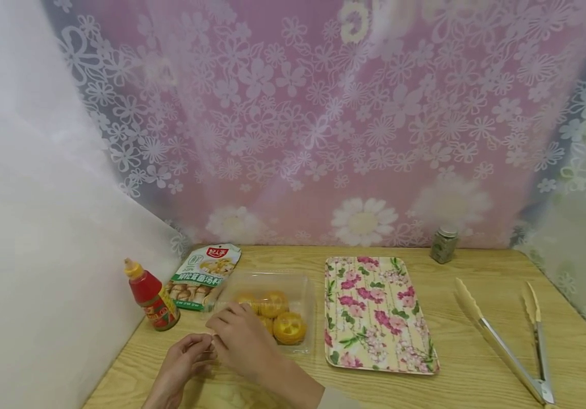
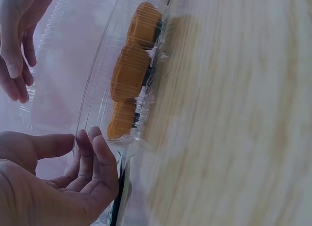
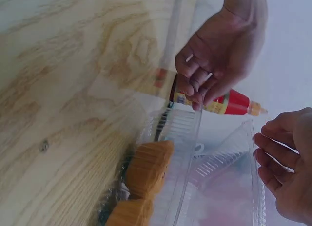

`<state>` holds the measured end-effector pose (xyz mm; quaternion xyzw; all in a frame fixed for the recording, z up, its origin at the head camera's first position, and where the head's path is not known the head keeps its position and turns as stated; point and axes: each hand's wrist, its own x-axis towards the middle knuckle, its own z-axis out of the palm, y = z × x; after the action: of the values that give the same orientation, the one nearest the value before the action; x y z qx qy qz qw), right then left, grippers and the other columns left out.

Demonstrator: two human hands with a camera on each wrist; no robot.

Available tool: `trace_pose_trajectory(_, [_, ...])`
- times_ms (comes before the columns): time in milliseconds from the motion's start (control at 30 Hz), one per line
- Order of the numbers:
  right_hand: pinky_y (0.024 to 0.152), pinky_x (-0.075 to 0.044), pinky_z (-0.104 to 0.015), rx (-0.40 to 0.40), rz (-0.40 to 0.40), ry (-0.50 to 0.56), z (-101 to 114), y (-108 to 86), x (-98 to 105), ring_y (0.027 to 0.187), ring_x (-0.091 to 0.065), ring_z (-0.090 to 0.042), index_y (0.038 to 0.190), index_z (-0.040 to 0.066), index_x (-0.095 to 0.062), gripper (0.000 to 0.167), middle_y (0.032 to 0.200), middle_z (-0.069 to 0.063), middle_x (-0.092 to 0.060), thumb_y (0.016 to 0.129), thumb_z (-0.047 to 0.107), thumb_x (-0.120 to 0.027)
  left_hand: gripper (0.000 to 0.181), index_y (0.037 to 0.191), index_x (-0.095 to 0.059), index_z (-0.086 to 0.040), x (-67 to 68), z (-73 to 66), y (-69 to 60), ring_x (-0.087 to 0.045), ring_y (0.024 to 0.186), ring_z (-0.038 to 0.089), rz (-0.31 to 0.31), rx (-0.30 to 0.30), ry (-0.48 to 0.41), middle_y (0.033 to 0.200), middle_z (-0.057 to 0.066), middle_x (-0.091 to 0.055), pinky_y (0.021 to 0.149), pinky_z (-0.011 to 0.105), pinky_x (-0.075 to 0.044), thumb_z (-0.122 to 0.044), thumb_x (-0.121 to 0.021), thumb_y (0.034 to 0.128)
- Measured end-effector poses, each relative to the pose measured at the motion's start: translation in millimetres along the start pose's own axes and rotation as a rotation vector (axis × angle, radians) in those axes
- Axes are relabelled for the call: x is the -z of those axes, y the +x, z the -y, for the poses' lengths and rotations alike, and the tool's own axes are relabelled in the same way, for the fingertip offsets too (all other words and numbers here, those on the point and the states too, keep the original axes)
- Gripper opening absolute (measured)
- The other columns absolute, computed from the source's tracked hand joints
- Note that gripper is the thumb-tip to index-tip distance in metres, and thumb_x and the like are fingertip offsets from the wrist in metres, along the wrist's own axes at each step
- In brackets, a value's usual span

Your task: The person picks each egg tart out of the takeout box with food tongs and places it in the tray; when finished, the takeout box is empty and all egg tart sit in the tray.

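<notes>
A red squeeze bottle [image 1: 155, 298] stands on a wood-grain counter [image 1: 467, 363] beside a green-and-white food packet [image 1: 201, 278], with a clear plastic container [image 1: 300, 292] at the packet's lower right, overlapping it in the head view. To the container's right lies a flowered tray [image 1: 375, 312]; farther right, a pair of metal tongs [image 1: 507, 353] with pale tips rests with its arms spread, and a small lidded jar [image 1: 444, 245] stands toward the back, before a pink, flower-patterned curtain [image 1: 298, 113].

The right hand [image 1: 244, 341] blocks the container's near left portion in the head view, partly hiding the orange rounds [image 1: 290, 328] inside; at least 3 can be made out there, behind glare on the plastic. Part of the bottle is screened by the left hand [image 1: 183, 358] in the right wrist view, where the lowest orange round is cut off. The frame crops both forearms, and the packet's small print is too blurred to read.

The container sits at the 2 hands, its clear edges parted in the wrist views. The left pinches 1 edge between thumb and fingertips; the right's bent fingers meet another, though whether they grip it cannot be told.
</notes>
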<state>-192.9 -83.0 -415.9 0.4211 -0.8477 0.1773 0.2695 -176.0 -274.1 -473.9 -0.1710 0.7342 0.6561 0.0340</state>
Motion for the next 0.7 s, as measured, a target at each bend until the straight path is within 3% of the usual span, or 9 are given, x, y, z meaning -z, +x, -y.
trace_pose_trajectory(300, [0.103,-0.051,-0.025,-0.077,-0.017,0.174,-20.9,-11.5,18.4,0.117,-0.061,-0.012,0.125,0.018,-0.074,0.027,0.122,0.007,-0.073,0.097,0.016,-0.074,0.033,0.125,-0.062,0.007,-0.3,0.6,-0.4,-0.071,0.089,0.021,-0.004,-0.008,-0.015,0.102,0.011,-0.067,0.074,0.035,-0.061,-0.021,-0.061,0.1070])
trace_pose_trajectory(433, [0.105,-0.052,-0.030,-0.105,-0.063,0.259,-31.7,-15.2,31.7,0.122,-0.061,-0.015,0.125,0.016,-0.074,0.028,0.125,0.003,-0.072,0.097,0.012,-0.075,0.033,0.125,-0.063,0.007,-0.4,1.0,0.2,-0.071,0.088,0.021,-0.006,-0.003,-0.019,0.102,0.011,-0.067,0.073,0.035,-0.061,-0.020,-0.061,0.1069])
trace_pose_trajectory(700, [0.110,-0.050,-0.042,-0.171,-0.202,0.253,-57.8,-20.0,59.3,0.125,-0.061,-0.020,0.127,0.012,-0.073,0.034,0.130,-0.001,-0.072,0.094,0.005,-0.076,0.031,0.123,-0.064,0.005,-0.5,1.2,1.8,-0.071,0.088,0.020,0.001,0.003,-0.032,0.101,0.011,-0.067,0.073,0.034,-0.060,-0.021,-0.062,0.1066])
